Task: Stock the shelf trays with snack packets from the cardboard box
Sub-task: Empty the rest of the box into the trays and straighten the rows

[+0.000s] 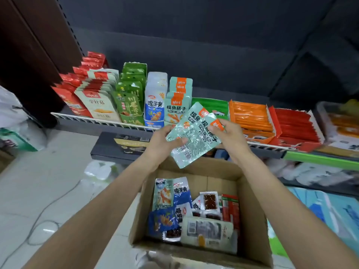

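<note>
Pale-green snack packets (191, 133) are above the cardboard box (250, 193); left hand (163, 141) pinches the lower edge, right hand (228, 131) pinches the top corner; long axis tilts toward the matching row (177, 102), just beyond, nearer the left hand.

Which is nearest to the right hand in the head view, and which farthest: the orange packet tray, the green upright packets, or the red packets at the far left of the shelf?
From the right hand, holding the pale green packets:
1. Orange packet tray, just to its right on the shelf.
2. Green upright packets, to its left, past the blue and pale green rows.
3. Red packets, at the shelf's far left end.
</note>
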A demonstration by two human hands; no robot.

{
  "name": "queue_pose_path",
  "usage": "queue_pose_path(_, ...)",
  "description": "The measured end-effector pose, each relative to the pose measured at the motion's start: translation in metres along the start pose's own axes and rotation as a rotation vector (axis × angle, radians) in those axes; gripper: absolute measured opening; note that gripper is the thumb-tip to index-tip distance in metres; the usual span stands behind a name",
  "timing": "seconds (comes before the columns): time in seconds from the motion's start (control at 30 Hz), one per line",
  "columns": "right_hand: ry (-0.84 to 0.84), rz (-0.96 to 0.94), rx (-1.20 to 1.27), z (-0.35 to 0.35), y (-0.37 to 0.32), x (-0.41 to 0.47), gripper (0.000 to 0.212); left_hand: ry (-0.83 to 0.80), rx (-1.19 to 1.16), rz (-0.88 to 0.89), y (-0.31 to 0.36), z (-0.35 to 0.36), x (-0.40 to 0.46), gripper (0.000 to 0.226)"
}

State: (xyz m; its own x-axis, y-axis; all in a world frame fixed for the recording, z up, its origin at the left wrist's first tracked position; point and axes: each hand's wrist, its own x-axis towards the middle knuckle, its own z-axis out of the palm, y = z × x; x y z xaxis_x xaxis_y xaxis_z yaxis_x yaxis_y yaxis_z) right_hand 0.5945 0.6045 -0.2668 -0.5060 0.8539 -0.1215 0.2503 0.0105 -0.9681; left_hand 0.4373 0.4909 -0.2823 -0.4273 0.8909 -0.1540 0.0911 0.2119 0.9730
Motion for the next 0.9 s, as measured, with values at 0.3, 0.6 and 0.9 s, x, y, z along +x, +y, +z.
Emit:
queue_pose_path(0.3,-0.011,-0.143,-0.319,0.045,-0.072,0.03,0.012,0.203,-0.033,0.125,0.029,-0.062,0.028,0.024)
queue_pose_path(0.6,0.06,0.081,0.0,0.082,-0.111,0.073,0.01,0.019,0.684,0.43,0.039,-0.111,0.061,0.023)
queue_pose_path(0.9,0.175,0.152,0.139,0.106,-0.107,0.095,0.015,-0.218,0.53,0.31,0.043,-0.115,0.085,0.043)
